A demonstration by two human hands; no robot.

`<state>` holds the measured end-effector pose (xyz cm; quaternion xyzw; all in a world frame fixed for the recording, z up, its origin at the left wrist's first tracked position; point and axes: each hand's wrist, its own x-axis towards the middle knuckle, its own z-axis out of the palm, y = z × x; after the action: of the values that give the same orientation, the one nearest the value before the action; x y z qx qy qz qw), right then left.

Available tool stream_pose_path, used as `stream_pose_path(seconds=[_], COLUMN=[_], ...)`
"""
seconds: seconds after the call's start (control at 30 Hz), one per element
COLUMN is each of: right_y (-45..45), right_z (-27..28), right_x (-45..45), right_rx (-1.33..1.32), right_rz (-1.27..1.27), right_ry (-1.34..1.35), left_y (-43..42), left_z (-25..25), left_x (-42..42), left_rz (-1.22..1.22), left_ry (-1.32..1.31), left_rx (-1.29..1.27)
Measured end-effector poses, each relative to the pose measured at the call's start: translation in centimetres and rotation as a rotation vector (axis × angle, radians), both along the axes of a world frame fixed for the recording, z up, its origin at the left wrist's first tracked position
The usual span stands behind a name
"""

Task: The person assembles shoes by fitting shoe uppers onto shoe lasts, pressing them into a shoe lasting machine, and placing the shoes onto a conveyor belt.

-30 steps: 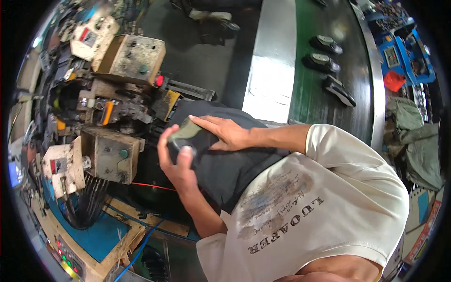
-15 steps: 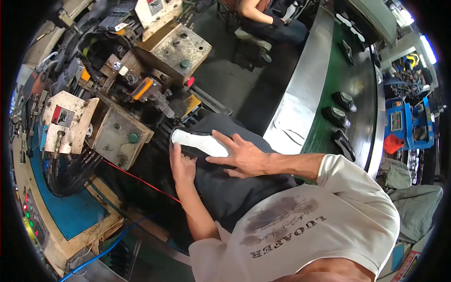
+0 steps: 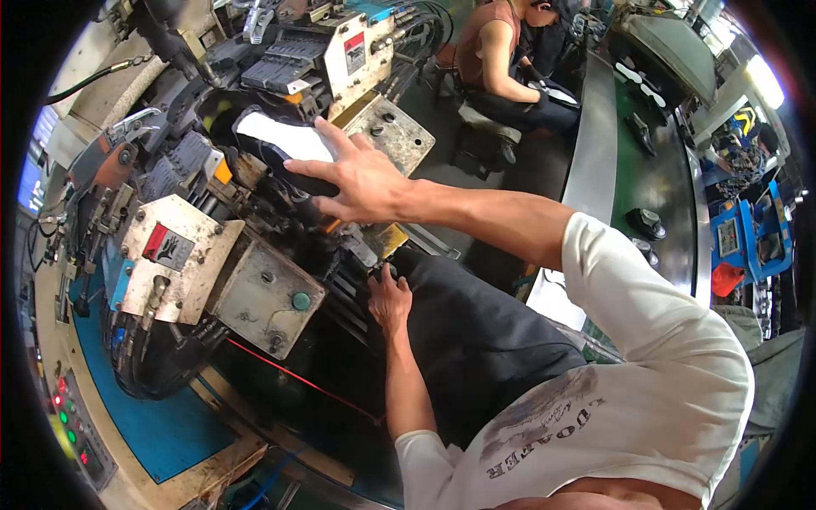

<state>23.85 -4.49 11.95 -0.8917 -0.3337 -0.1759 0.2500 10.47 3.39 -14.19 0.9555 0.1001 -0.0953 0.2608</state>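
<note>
An upturned dark shoe with a white bottom rests in the round opening of the machine, toe end away from me. My right hand grips its near end, thumb and fingers on the two sides. My left hand is lower, at the machine's front by a yellow part. Its fingers are curled round a small dark piece that I cannot make out. Dark cloth covers my lap beside it.
Metal boxes with green buttons flank the machine. A red cord runs below. On the right, a green conveyor carries dark shoes. Another person sits beyond, holding a shoe. A lit button panel is at lower left.
The shoe was turned white side up over my lap, then moved up and left into the machine with my right hand. My left hand has let go of it and moved to the machine's front.
</note>
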Motion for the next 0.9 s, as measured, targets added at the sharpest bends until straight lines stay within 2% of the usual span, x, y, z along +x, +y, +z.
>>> stream_pose_path(seconds=[0.03,0.2,0.27,0.3,0.47,0.5,0.63,0.9], right_y=[0.9,1.0,0.6,0.4,1.9,1.7,0.9,2.4], right_z=[-0.8,-2.2,-3.5,-4.0,-2.7,-2.6,-4.8,-5.6], right_x=[0.6,0.0,0.1,0.1,-1.5,-1.9,-3.7,-2.0], right_rx=[0.007,0.049,0.062,0.043,-0.036,-0.089,-0.001,-0.026], right_rz=[-0.024,-0.059,-0.043,-0.030,-0.055,-0.040,0.028,-0.014], right_ry=[0.027,0.114,0.072,0.074,0.161,0.145,-0.038,-0.061], left_y=[0.5,1.9,2.2,2.3,1.7,1.6,1.2,2.5], left_z=[-0.2,0.4,0.2,-0.6,0.1,0.7,0.2,-2.0], left_x=[-0.2,-1.2,-1.2,-1.4,-1.8,-2.0,-1.7,-1.8], left_rz=[-0.009,0.107,0.162,0.167,0.207,0.212,0.231,0.236], left_ry=[-0.082,-0.090,-0.113,-0.214,-0.134,-0.129,-0.166,-0.152], left_rx=[0.006,-0.036,-0.082,-0.103,-0.143,-0.151,-0.124,-0.070])
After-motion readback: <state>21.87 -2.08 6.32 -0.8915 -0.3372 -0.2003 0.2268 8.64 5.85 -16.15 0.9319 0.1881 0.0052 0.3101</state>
